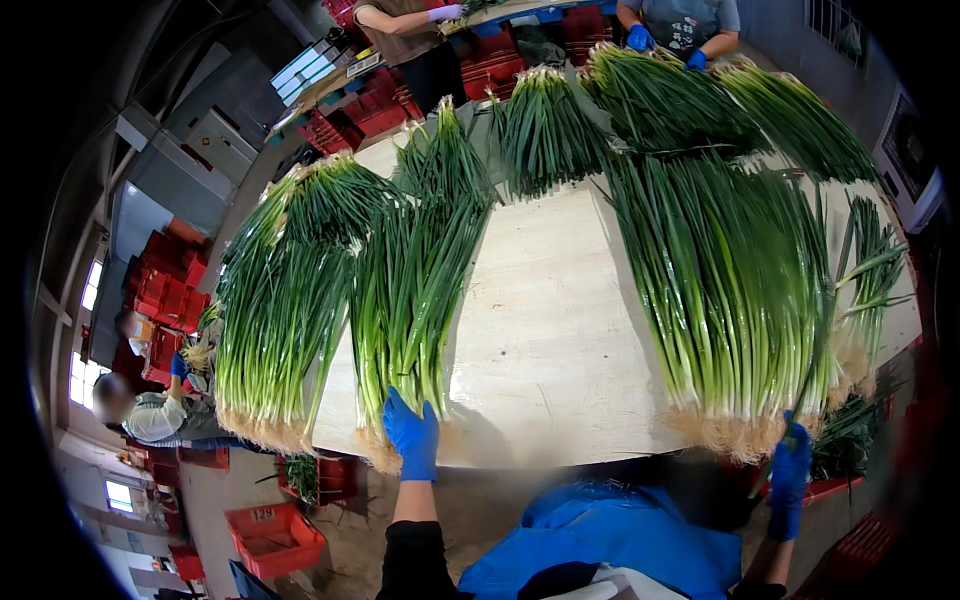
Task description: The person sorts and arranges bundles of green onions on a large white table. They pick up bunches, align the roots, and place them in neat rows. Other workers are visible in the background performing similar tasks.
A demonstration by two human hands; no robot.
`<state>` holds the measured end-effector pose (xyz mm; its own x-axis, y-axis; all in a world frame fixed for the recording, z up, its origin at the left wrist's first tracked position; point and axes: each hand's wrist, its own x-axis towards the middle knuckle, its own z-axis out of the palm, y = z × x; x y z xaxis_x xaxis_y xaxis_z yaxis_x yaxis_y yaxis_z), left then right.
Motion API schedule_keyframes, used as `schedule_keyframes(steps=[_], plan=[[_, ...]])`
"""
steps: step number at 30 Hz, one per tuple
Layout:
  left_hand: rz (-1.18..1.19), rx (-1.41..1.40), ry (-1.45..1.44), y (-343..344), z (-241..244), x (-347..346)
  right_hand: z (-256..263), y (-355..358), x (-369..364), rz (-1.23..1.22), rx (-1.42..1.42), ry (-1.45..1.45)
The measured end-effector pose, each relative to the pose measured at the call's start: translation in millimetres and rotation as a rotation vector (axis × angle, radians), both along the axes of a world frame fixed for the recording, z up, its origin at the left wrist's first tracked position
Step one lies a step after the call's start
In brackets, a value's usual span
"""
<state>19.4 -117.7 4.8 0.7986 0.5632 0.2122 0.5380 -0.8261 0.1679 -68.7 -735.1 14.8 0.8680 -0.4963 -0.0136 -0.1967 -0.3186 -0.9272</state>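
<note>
On the pale wooden table (540, 337) lie rows of green onions with their roots towards me. My left hand (411, 436), in a blue glove, touches the white root ends of a narrower bunch of green onions (409, 307), its fingers apart. At the right edge of a wide row of green onions (735, 300), my right hand (790, 469), also gloved in blue, is closed on a long green leaf. Another row of green onions (277, 337) lies left of my left hand. A small bunch (862, 300) rests at the far right.
Two people stand beyond the table, one with blue-gloved hands (641, 37) on onions. Another person (157, 416) works at the left. A red crate (276, 538) stands on the floor; crates of green leaves (304, 476) flank the table's near edge.
</note>
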Motion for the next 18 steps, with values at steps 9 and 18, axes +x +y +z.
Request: schedule_keyframes(steps=[9, 18], plan=[[-0.303, -0.091, -0.097, -66.2, -30.9, 6.1, -49.9, -233.1, -63.2, -0.551, -0.274, 0.183], [-0.431, -0.188, 0.022, -69.0, -42.3, 56.2, -51.8, -238.9, -67.8, -0.765, -0.247, 0.267]])
